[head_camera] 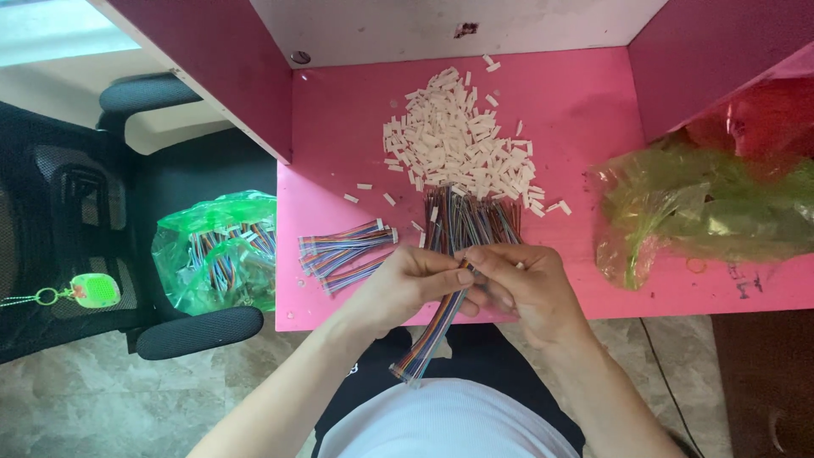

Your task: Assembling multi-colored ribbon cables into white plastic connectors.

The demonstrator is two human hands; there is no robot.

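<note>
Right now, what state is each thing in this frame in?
Left hand: closed on the ribbon cable.
Right hand: pinching the cable's upper end.
Ribbon cable: held, hanging below the desk edge.
White connectors: loose in a heap.
Finished cables: lying in a small stack.
Green bag: open, holding cables.
Yellow-green bag: crumpled on the desk.

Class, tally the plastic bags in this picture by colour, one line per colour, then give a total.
Bright green plastic bag holding coloured wires, on the black chair: 1
Yellow-green crumpled plastic bag on the pink table: 1
Red translucent plastic bag at the right edge: 1
Total: 3
</note>
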